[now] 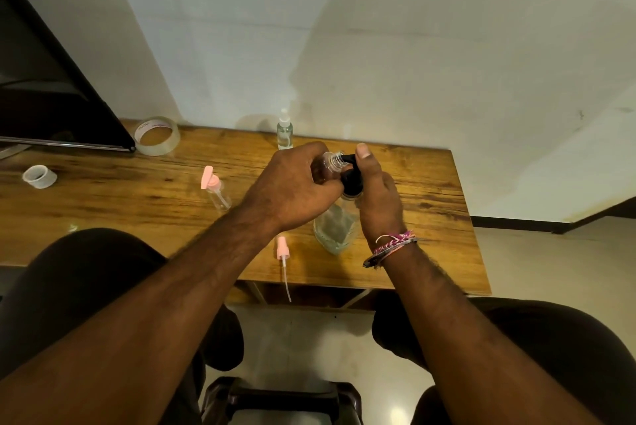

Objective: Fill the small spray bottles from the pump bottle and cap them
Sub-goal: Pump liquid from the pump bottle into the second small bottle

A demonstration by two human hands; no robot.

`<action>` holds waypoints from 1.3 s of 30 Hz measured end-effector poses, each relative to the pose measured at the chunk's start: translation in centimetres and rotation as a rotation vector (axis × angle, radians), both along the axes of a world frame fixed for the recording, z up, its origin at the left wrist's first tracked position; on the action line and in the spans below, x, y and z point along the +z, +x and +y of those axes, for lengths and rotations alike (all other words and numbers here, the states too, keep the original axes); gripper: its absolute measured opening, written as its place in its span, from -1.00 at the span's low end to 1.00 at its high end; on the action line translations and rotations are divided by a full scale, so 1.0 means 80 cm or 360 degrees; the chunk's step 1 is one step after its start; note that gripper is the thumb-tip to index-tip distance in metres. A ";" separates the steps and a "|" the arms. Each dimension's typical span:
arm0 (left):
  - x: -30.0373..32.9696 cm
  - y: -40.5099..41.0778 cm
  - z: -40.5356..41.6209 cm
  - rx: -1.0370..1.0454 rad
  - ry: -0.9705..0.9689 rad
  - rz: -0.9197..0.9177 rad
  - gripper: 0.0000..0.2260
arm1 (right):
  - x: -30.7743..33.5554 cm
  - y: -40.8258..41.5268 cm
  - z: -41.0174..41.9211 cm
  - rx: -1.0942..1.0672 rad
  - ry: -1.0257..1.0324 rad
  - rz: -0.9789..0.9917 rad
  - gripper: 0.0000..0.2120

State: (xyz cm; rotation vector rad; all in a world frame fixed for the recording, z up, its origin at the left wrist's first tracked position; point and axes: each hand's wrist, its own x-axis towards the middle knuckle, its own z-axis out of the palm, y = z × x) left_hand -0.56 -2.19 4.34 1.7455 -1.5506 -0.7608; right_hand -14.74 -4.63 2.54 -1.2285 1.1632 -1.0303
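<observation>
I see a worn wooden table [103, 204] pushed against a pale wall [378, 28], where my left hand [296, 190] curls round an uncapped small spray bottle [332, 163], its threaded mouth tilted against the black spout of the pump bottle [335, 228], whose head my right hand [375, 194] grips with the thumb laid on top. A loose pink sprayer [283, 254] lies near the front edge; a pink-capped bottle [216, 192], a filled capped bottle [285, 130] by the wall, a tape roll [157, 135] and a dark monitor [51, 97] stand further left.
</observation>
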 end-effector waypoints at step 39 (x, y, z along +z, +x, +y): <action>-0.004 0.006 0.002 0.0003 -0.0004 0.0071 -0.83 | -0.021 -0.002 -0.008 0.0187 -0.0072 0.0055 -0.54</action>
